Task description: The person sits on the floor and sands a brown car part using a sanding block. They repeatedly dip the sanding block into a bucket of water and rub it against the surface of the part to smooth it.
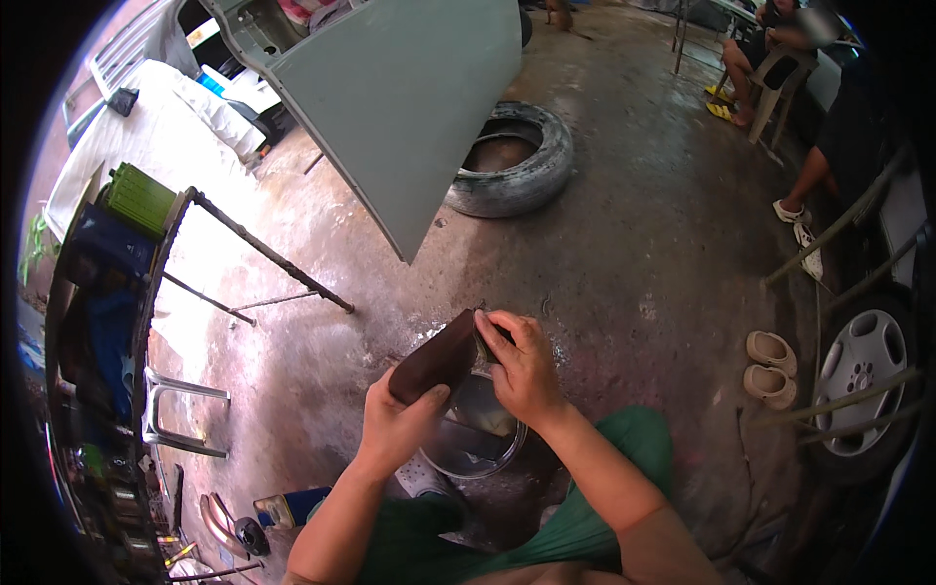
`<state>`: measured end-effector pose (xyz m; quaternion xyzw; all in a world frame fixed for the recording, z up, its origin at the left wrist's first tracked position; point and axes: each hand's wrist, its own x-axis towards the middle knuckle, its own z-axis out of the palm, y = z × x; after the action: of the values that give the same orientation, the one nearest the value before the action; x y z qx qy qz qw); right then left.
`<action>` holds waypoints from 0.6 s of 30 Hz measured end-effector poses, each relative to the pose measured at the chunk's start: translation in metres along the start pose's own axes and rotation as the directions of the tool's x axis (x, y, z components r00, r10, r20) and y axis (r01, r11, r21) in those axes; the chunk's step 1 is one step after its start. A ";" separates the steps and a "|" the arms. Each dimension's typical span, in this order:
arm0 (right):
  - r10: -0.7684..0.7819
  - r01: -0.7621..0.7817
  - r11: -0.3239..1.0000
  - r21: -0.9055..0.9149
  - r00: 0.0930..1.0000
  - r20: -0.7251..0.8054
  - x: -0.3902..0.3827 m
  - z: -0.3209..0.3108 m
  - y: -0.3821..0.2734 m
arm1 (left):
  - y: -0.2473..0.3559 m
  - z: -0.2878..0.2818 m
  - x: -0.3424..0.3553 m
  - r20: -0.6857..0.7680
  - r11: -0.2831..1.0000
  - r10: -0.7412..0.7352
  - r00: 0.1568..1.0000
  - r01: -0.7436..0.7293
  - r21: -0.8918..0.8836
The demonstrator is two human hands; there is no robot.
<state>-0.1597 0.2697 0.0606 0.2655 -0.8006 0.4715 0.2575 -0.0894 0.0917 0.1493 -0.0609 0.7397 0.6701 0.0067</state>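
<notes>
Damp-looking concrete floor [634,292] stretches out ahead, with a big tyre [546,180] lying on it and a pale grey panel [400,107] jutting in above. Down in front, all the action: a dark brown flat piece [436,359], held tilted in the air over a round clear basin [474,476]! Left hand [395,421] has its lower end, thumb across the near face, fingers wrapped behind. Right hand [525,370] is up at the far end, fingers bent and pinching at the edge; whether something thin is tucked beneath them, I can't tell. So this looks like close work on that upper edge, the left hand bracing, the right doing the fine part. Next move, I'd judge, calls for a firm left grip and light, even pressure from the right fingertips.
</notes>
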 end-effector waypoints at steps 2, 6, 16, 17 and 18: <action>-0.103 0.104 0.994 -0.020 0.994 0.040 0.005 -0.003 -0.031 | -0.003 -0.002 0.001 -0.029 1.000 -0.020 0.999 0.020 -0.013; -0.205 0.205 0.978 -0.039 0.979 -0.009 0.001 0.003 -0.037 | -0.008 -0.004 0.008 0.005 0.991 -0.073 0.997 0.073 -0.110; -0.108 0.108 0.994 -0.023 0.994 0.015 0.006 -0.004 -0.023 | -0.005 -0.003 0.008 0.021 0.983 -0.111 0.994 0.113 -0.147; -0.050 0.049 0.997 -0.062 0.999 -0.008 0.006 -0.002 -0.008 | -0.002 -0.003 0.008 0.022 0.983 -0.105 0.994 0.107 -0.147; -0.027 0.027 0.996 -0.089 1.000 0.001 0.003 0.000 0.002 | -0.006 -0.006 0.009 0.050 0.984 -0.087 0.995 0.094 -0.149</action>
<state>-0.1629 0.2701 0.0617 0.2644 -0.8171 0.4317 0.2758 -0.0971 0.0843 0.1436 -0.0804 0.6831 0.7242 0.0484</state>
